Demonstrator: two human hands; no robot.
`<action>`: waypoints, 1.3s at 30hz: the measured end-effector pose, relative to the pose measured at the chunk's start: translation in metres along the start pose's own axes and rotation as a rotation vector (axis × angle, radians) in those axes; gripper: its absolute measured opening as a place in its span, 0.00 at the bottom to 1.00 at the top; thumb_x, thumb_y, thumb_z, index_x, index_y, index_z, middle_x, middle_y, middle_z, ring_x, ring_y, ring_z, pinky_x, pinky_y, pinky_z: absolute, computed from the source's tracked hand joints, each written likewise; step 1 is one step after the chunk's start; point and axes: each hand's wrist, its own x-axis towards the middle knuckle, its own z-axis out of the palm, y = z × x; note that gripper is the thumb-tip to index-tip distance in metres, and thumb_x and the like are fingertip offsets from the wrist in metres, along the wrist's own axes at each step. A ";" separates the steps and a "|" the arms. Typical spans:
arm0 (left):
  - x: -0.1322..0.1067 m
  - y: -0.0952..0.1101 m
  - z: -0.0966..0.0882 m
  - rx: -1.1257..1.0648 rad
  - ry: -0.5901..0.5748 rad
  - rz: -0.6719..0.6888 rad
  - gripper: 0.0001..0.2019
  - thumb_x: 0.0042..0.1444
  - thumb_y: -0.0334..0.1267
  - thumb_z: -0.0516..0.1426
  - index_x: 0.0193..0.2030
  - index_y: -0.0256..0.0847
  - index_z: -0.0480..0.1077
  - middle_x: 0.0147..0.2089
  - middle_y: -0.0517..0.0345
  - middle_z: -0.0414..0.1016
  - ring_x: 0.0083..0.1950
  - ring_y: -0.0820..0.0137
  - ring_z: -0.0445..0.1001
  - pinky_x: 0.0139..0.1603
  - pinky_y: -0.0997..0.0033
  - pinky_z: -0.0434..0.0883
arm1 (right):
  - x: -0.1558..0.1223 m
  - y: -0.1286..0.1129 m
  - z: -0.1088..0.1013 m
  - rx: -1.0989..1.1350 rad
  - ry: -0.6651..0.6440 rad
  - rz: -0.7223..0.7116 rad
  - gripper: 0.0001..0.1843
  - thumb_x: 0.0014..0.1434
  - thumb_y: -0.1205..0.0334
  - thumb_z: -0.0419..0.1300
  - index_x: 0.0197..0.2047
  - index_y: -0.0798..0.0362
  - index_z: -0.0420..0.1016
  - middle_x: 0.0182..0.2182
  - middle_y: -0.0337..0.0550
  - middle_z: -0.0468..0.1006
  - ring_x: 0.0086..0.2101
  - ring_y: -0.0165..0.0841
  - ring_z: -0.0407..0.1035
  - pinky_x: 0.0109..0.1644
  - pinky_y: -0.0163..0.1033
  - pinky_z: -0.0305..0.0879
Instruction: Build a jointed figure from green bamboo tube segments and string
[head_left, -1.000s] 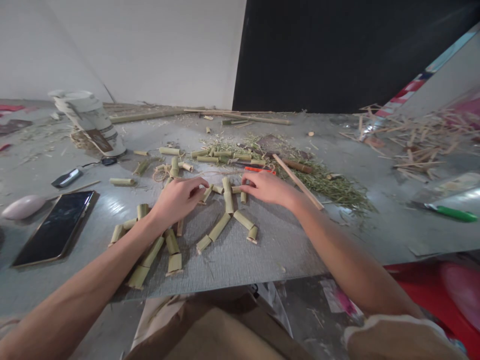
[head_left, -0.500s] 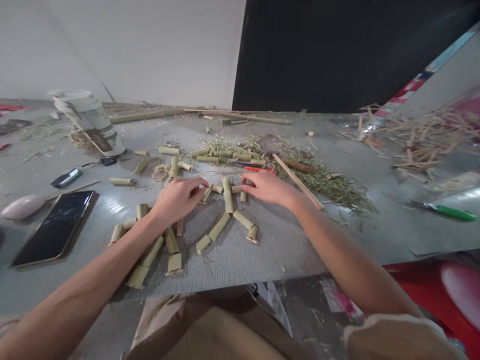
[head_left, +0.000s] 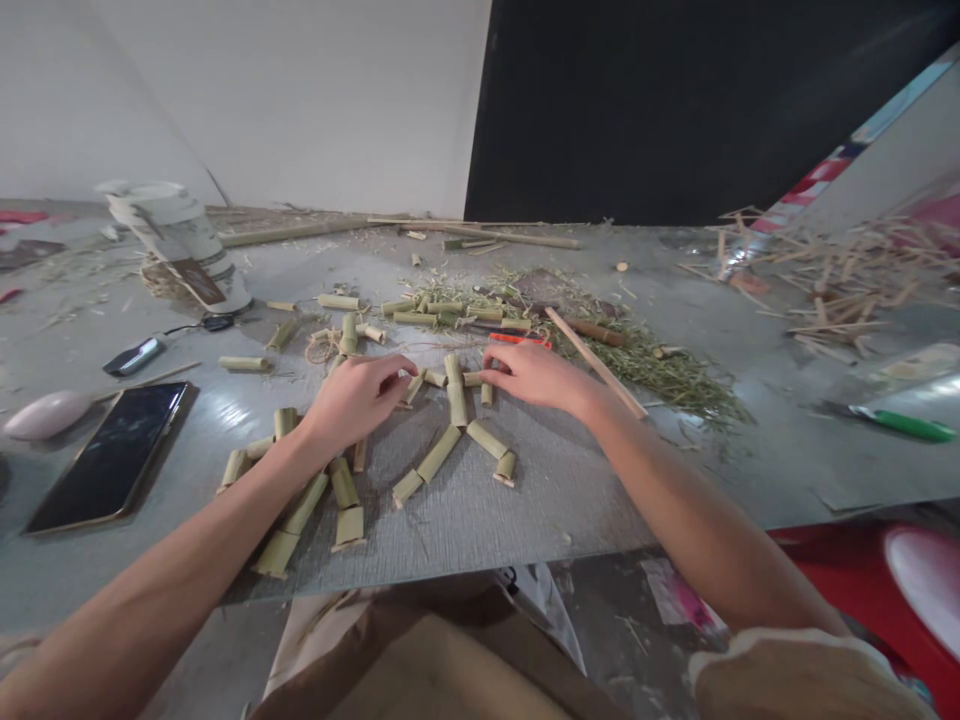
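Several short green bamboo pieces (head_left: 439, 452) lie on a grey board (head_left: 525, 510), some laid out in a figure-like pattern. My left hand (head_left: 352, 398) rests on the board with fingers curled, its fingertips pinching a small bamboo piece (head_left: 412, 387). My right hand (head_left: 534, 376) lies opposite, fingers bent, its tips touching another small bamboo piece (head_left: 474, 379) beside an upright one (head_left: 454, 388). A thin brown string (head_left: 420, 347) runs just beyond both hands.
A dark phone (head_left: 112, 455) lies at the left, near a pale oval object (head_left: 45, 413) and a white roll (head_left: 180, 243). Green shavings (head_left: 645, 365), a wooden stick (head_left: 596, 362) and an orange-handled tool (head_left: 517, 339) lie behind. A green pen (head_left: 904, 427) is far right.
Almost nothing has changed. Both hands stay at the same small bamboo pieces with only slight finger movement.
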 end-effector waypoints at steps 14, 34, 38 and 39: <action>-0.001 0.000 0.000 -0.015 0.002 -0.002 0.18 0.70 0.41 0.51 0.52 0.40 0.81 0.34 0.52 0.85 0.30 0.65 0.78 0.31 0.69 0.65 | 0.000 -0.002 -0.002 0.014 -0.020 0.048 0.15 0.74 0.47 0.58 0.46 0.48 0.79 0.31 0.45 0.78 0.33 0.38 0.70 0.40 0.44 0.56; 0.000 -0.002 0.003 -0.005 0.007 0.006 0.17 0.70 0.40 0.51 0.52 0.40 0.81 0.33 0.52 0.84 0.31 0.64 0.77 0.33 0.68 0.65 | 0.001 0.002 0.001 -0.013 -0.007 -0.002 0.16 0.74 0.46 0.56 0.43 0.49 0.75 0.37 0.47 0.81 0.34 0.38 0.71 0.38 0.45 0.55; 0.000 -0.002 0.002 -0.009 0.004 -0.001 0.18 0.70 0.40 0.51 0.52 0.40 0.81 0.34 0.51 0.84 0.33 0.64 0.78 0.33 0.67 0.65 | 0.001 0.002 0.000 -0.010 -0.010 0.004 0.16 0.74 0.46 0.56 0.42 0.49 0.75 0.38 0.48 0.82 0.34 0.38 0.71 0.38 0.45 0.55; 0.000 -0.002 0.002 -0.013 -0.002 -0.003 0.18 0.70 0.40 0.51 0.53 0.39 0.81 0.34 0.51 0.84 0.32 0.64 0.78 0.33 0.67 0.65 | 0.000 0.001 0.000 -0.012 -0.008 0.002 0.16 0.74 0.46 0.56 0.42 0.49 0.74 0.38 0.47 0.81 0.34 0.37 0.71 0.38 0.44 0.55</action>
